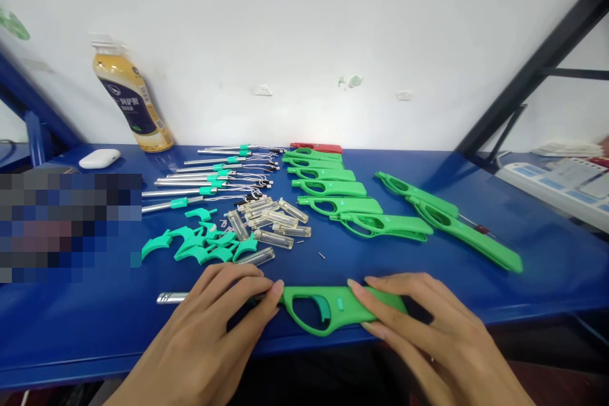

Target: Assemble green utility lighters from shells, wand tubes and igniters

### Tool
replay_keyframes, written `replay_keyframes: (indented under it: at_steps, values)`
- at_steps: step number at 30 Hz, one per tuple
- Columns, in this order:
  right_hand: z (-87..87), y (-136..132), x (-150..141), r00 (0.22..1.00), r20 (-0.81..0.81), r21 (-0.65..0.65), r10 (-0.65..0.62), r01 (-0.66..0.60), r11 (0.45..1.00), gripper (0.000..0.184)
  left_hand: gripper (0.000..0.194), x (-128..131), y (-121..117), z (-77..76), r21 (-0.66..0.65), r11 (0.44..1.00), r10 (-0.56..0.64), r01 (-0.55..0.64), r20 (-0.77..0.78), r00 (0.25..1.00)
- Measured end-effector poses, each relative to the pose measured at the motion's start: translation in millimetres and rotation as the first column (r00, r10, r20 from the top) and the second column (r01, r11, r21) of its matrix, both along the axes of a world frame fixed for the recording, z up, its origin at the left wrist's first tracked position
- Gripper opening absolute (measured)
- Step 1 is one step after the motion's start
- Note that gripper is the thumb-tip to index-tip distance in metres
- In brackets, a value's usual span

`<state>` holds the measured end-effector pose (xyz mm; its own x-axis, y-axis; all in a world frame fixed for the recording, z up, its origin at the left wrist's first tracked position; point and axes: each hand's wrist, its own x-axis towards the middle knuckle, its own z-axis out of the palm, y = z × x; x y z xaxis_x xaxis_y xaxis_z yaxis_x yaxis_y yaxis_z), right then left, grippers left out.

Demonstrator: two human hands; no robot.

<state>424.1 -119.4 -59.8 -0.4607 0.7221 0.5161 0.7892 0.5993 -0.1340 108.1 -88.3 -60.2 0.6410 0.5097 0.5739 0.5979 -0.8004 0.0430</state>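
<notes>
A green long-nosed lighter (342, 311) lies near the table's front edge, its metal tube (172, 297) pointing left. My left hand (214, 323) is closed around the tube side, thumb and fingers pinching where tube meets body. With its fingers, my right hand (423, 323) grips the handle end. A teal trigger (325, 308) shows inside the guard loop. Just beyond my left hand are loose teal triggers (197, 244) and clear fuel tanks (273, 239). A small screw (322, 255) lies behind the lighter.
Metal tubes with wires (204, 181) lie at the back left. Several green lighter shells (340, 205) and a red one (316, 148) stretch behind; two more shells and a screwdriver (481, 228) lie right. A bottle (133, 101) and white case (99, 158) stand back left.
</notes>
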Motion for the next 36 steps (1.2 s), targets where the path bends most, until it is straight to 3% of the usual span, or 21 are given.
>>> replay_keyframes:
  at_steps: [9,13,17,27,36]
  values:
    - [-7.7,3,3,0.999,-0.048,0.034,-0.01,0.012,0.999,0.035,0.036,-2,-7,6.2,-0.011,0.999,0.034,-0.034,-0.012,0.999]
    - [-7.9,7,2,0.995,-0.091,0.054,0.025,-0.02,0.998,0.033,0.041,-18,-14,5.3,0.03,0.986,0.168,-0.167,-0.053,0.984]
    - [-7.9,7,0,0.993,-0.109,0.058,0.032,-0.026,0.998,0.034,0.028,-32,-19,3.6,0.067,0.963,0.266,-0.261,-0.071,0.961]
    - [-9.8,9,0,0.994,-0.094,0.111,0.047,-0.037,0.993,0.033,0.025,1,-14,11.4,0.027,0.984,0.177,-0.177,0.005,0.984]
    - [-22.1,-2,3,0.983,-0.18,0.023,0.033,-0.03,0.999,0.04,0.039,-9,-21,-0.3,0.088,0.986,0.144,-0.141,-0.021,0.989]
